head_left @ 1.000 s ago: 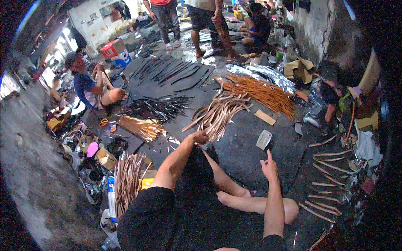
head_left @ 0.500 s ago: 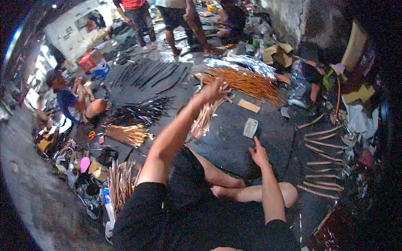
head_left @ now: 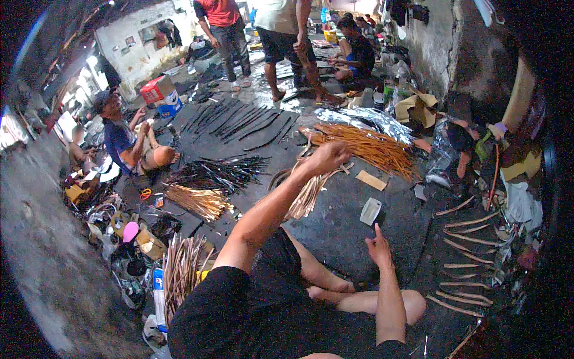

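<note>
My left hand reaches forward with curled fingers, above the far end of a bundle of tan strips. Just beyond it lies a heap of orange-brown strips. Whatever my left fingers hold, if anything, is hidden. My right hand holds nothing. Its index finger points forward and the thumb is apart. The fingertip comes close to a small, pale, translucent container on the dark floor mat. A flat tan piece rests between the container and the orange-brown heap.
Black strips and golden-tan strips lie to the left. Separate tan strips form a row at right. A brown bundle stands beside my left arm. A person sits at left; others stand or sit at the back.
The whole view has shifted, so the scene appears lower and farther right. Both hands stay near the same spots over the mat, the left fingers still curled and the right index finger still extended.
</note>
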`<state>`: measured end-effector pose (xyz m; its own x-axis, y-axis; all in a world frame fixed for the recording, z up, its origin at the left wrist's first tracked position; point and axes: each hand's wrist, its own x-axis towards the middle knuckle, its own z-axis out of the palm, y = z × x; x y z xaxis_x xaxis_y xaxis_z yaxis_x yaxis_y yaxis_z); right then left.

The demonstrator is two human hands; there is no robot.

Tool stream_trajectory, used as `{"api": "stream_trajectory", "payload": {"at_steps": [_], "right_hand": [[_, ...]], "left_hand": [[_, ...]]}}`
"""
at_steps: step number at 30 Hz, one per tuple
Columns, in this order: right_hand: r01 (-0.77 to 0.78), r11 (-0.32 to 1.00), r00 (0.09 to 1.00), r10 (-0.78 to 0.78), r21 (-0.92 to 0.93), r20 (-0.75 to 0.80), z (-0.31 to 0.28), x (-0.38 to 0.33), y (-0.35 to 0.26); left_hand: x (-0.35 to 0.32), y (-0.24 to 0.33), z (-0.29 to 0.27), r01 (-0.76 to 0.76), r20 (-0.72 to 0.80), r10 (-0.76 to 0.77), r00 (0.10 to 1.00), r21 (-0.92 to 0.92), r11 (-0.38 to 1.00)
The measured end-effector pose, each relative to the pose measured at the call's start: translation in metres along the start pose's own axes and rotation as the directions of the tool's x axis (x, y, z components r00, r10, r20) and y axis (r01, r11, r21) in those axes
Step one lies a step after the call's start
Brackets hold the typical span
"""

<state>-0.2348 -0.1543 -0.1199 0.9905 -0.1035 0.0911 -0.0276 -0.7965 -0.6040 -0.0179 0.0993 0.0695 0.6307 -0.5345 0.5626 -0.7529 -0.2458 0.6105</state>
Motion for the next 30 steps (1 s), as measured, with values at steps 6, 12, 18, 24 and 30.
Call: {"api": "stream_trajectory", "payload": {"at_steps": [6,12,18,24,30], "right_hand": [[-0.026,0.991,0.997,0.017,0.134,0.071,-0.005,0.000,-0.025],[-0.093,0.993,0.994,0.089,0.074,0.057,-0.023,-0.005,-0.014],[-0.052,0.991,0.994,0.039,0.121,0.103,-0.012,-0.003,-0.026],[-0.134,0.989,0.982,0.124,0.063,0.145,-0.013,-0.006,-0.028],[-0.040,0.988,0.997,0.030,0.146,0.074,0.005,-0.009,-0.016]], "left_hand": [[-0.186,-0.163,0.008,0.378,0.261,-0.483,0.836,0.365,0.851],[-0.240,-0.052,0.004,0.743,0.341,-0.762,0.550,-0.616,0.261],[-0.221,-0.044,-0.017,0.760,0.289,-0.718,0.633,-0.408,0.506],[-0.242,-0.125,0.020,0.737,0.331,-0.670,0.664,-0.439,0.514],[-0.265,-0.134,0.011,0.748,0.323,-0.693,0.645,-0.450,0.487]]}}
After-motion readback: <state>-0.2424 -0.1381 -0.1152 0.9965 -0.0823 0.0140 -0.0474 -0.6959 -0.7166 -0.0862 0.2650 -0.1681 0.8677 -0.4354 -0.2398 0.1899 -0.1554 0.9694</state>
